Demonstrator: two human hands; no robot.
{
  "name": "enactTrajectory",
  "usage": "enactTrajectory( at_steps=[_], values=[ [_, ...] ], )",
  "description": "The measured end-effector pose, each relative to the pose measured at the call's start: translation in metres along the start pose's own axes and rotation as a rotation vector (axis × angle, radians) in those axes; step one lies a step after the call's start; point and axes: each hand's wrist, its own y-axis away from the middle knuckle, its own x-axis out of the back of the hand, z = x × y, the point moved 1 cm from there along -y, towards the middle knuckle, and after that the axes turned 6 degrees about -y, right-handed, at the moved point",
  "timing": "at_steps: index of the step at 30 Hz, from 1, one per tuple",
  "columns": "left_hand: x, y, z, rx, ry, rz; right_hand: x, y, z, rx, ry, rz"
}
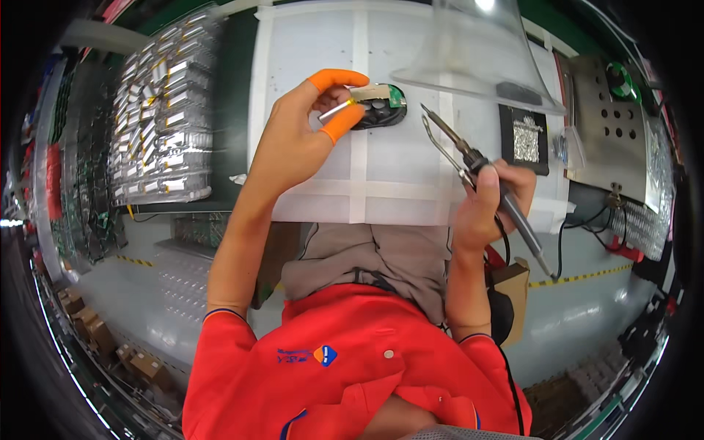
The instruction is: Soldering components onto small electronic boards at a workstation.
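My left hand (299,136), with orange finger cots on thumb and forefinger, pinches a small silver battery (335,111) with a yellow end. It holds the battery at the left side of a black oval housing (378,119) lying on the white work surface. A green circuit board (397,96) and a tan strip show in the housing; my fingertips hide its left end. In my right hand (490,202) is a soldering iron (519,224), gripped like a pen. Its tip points up and left, apart from the housing, and a curved metal tube (440,147) runs beside it.
Clear trays of silver batteries (165,110) are stacked at the left. A transparent plastic hood (477,55) hangs over the far right of the surface. Beneath it lies a black tray (539,150) of small shiny pieces, beside a perforated metal box (614,139) with black cables.
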Motion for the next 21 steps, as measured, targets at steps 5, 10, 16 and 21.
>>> enactTrajectory(
  at_steps=[5,10,16,21],
  values=[
    [-0.005,-0.012,-0.004,0.006,-0.255,-0.035,-0.016,-0.015,0.007,0.007,-0.076,-0.034],
    [-0.007,-0.026,-0.010,-0.042,-0.348,-0.082,-0.023,-0.019,0.011,-0.071,-0.038,-0.044],
    [-0.016,-0.036,-0.010,-0.211,-0.363,-0.066,-0.027,-0.016,0.012,-0.138,-0.108,-0.072],
    [-0.013,-0.037,0.009,0.035,-0.289,-0.154,-0.031,-0.016,0.011,-0.153,-0.063,-0.093]
  ],
)
